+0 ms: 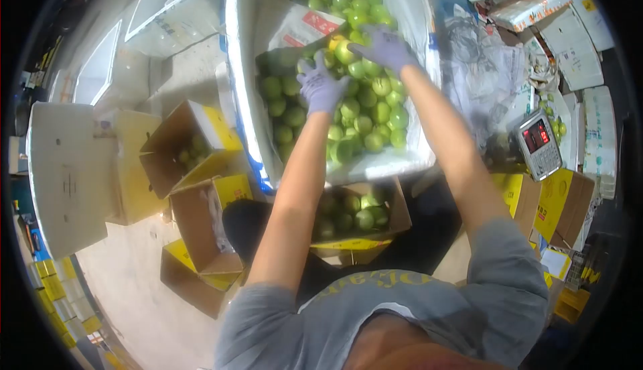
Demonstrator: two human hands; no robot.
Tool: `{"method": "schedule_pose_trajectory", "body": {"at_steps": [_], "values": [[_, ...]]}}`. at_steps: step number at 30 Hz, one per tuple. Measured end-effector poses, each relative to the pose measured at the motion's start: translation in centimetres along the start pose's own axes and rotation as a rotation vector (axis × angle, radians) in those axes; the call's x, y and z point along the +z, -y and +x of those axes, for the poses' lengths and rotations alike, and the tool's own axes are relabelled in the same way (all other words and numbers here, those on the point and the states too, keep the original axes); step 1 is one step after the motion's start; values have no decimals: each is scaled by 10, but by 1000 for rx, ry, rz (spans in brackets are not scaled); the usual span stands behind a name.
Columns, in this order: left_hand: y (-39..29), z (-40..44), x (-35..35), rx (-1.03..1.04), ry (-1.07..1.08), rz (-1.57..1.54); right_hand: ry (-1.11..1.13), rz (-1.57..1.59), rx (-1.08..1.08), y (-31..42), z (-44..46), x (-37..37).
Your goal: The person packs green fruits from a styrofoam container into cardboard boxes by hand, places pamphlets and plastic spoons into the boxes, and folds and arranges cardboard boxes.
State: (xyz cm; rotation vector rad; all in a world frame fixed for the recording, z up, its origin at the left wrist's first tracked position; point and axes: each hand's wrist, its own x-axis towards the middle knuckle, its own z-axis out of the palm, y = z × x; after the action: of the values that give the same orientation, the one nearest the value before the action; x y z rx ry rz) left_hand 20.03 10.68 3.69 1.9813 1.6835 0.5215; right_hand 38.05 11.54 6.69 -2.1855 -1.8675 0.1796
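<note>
Both my hands wear thin lavender gloves and reach into a large white foam box [234, 68] of round green fruit [362, 125]. My left hand [320, 88] rests over the fruit near the middle of the box, its fingers apart and its fingertips partly among the fruit. Further right and deeper in, my right hand [387, 48] lies over the pile with thumb and fingers apart. Its thumb reaches beside a yellowish-green fruit [345, 51]. A printed sheet with a red patch [305, 25] lies in the box, left of the fruit.
Between my legs sits a cardboard carton [400, 212] holding more green fruit. Open yellow-and-brown cartons [194, 139] stand at left, near white foam boxes [167, 18]. At right are a scale display with red digits [537, 139], crumpled plastic [479, 62] and more yellow cartons [562, 202].
</note>
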Motion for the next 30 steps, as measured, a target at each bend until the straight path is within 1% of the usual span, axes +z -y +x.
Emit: {"method": "schedule_pose_trajectory", "body": {"at_steps": [1,2,4,5,6,7,8,11,13,14,16,17,18,19,20,21,22,23,24,25,26,27,28,29,30], "values": [[-10,8,3,-44,43,136,68,13,-32,-11,24,12],[-10,17,8,-59,44,182,271,-55,-30,1,27,3],[-7,32,17,-82,31,278,413,-341,-10,21,32,3],[7,36,26,27,-113,331,347,-388,-87,20,24,6],[7,36,13,49,-51,277,341,-291,-83,15,13,8],[11,40,8,65,-1,296,319,-201,-83,13,7,7],[11,34,3,36,-13,245,281,-129,-89,15,-5,7],[17,30,-4,38,59,289,379,-94,5,23,-34,14],[16,34,-6,63,86,317,153,-52,0,5,-47,51],[15,36,-6,91,116,345,144,-4,50,11,-51,54],[15,38,-1,97,132,338,29,132,124,18,-54,70],[20,42,3,95,119,322,46,238,173,26,-55,63],[20,45,1,89,103,304,17,410,157,22,-52,72],[22,53,-5,82,188,225,-8,582,138,19,-48,81],[23,55,-13,80,232,164,90,698,102,27,-46,79],[28,56,-20,74,275,105,95,886,127,36,-49,78],[45,62,-21,20,448,-357,106,1079,156,47,-56,80],[52,55,-22,96,326,-277,90,1139,165,58,-66,71],[57,52,-23,179,202,-196,145,1329,216,64,-71,66],[63,57,-16,161,227,-170,200,1517,272,65,-76,63],[65,62,-11,168,227,-169,189,1470,339,53,-71,75],[63,66,-8,124,332,-153,181,1388,293,46,-69,76],[61,69,-4,80,436,-138,212,1442,457,40,-64,76],[51,57,-10,85,384,3,228,1497,627,41,-61,66],[40,44,-17,84,334,143,157,1392,550,35,-54,70]]}}
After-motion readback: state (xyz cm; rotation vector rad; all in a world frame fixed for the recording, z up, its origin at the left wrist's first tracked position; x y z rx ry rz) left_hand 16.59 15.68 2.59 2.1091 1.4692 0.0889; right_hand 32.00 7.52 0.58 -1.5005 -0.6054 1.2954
